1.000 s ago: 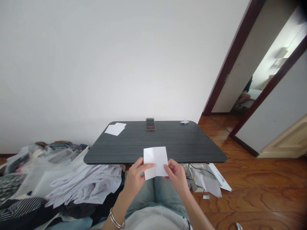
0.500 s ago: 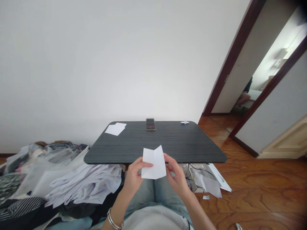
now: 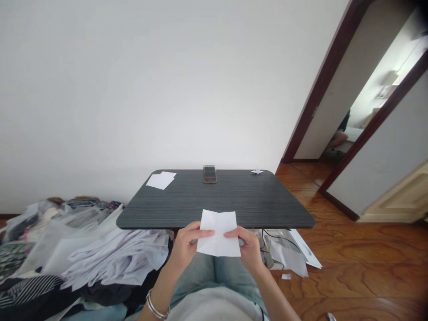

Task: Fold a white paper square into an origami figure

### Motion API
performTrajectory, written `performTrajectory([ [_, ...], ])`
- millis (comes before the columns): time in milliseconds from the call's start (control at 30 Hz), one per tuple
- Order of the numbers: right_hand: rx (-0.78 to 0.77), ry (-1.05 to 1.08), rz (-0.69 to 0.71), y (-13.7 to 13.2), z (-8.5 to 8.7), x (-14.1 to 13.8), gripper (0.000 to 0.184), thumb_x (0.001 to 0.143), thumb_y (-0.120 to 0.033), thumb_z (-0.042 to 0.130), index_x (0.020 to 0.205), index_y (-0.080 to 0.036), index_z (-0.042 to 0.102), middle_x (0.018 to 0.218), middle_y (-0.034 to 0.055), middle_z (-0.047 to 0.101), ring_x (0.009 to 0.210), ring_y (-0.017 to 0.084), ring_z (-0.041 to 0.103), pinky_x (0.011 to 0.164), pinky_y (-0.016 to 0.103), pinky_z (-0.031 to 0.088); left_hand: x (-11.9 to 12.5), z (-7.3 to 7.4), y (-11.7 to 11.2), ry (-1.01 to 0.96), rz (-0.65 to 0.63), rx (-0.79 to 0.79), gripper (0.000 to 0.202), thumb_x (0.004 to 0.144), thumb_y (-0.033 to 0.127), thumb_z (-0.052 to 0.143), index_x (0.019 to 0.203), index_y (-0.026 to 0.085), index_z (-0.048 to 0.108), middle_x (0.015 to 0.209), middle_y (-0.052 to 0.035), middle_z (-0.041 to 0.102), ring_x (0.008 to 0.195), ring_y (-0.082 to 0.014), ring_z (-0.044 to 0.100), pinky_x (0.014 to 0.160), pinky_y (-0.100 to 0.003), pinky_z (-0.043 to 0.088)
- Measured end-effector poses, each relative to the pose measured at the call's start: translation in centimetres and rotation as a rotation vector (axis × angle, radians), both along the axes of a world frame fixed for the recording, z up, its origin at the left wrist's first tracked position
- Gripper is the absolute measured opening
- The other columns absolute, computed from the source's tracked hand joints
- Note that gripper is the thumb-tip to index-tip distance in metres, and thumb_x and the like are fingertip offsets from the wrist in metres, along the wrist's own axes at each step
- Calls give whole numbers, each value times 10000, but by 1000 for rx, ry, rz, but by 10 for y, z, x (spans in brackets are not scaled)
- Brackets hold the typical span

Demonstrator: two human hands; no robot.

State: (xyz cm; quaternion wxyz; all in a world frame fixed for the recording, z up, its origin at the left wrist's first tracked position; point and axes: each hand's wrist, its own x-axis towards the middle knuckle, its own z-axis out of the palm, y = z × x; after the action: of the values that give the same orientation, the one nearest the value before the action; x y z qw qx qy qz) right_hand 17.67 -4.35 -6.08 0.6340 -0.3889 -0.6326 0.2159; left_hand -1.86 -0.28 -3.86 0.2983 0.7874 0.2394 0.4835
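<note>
A white sheet of paper (image 3: 218,244) with a crease down its middle is held up over my lap, just in front of the table's near edge. My left hand (image 3: 186,244) grips its left side, thumb lying on the front face. On the opposite side my right hand (image 3: 248,246) pinches the sheet the same way, its thumb also on the front. Behind the paper, the fingers of both hands are mostly hidden. The sheet is spread nearly flat, with a slight bend at the crease.
On the dark table (image 3: 214,196) lie white paper pieces (image 3: 161,180) at the far left, a phone (image 3: 210,174) at the back and a small folded paper figure (image 3: 257,171) at the far right. Piled clothes (image 3: 117,256) are at left; papers (image 3: 289,256) lie below right.
The right half of the paper has been opened out, so the sheet is flatter and slightly lower. My right thumb has moved from its edge onto its front face.
</note>
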Motion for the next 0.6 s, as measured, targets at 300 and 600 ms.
performTrajectory([
  [300, -46, 182, -28, -1, -6, -7, 46, 694, -178, 707, 663, -211, 715, 640, 15, 698, 565, 164, 628, 526, 235, 469, 2, 5, -5, -62, 25, -90, 102, 781, 233, 657, 810, 209, 753, 866, -60, 722, 738, -163, 672, 649, -222, 486],
  [600, -227, 391, 2, -6, 13, -19, 186, 769, -330, 645, 730, -158, 703, 570, 35, 662, 492, 143, 562, 412, 219, 462, 25, -2, -17, -296, 83, -442, 218, 766, 349, 650, 708, 145, 601, 725, -22, 666, 685, -144, 599, 656, -237, 475],
])
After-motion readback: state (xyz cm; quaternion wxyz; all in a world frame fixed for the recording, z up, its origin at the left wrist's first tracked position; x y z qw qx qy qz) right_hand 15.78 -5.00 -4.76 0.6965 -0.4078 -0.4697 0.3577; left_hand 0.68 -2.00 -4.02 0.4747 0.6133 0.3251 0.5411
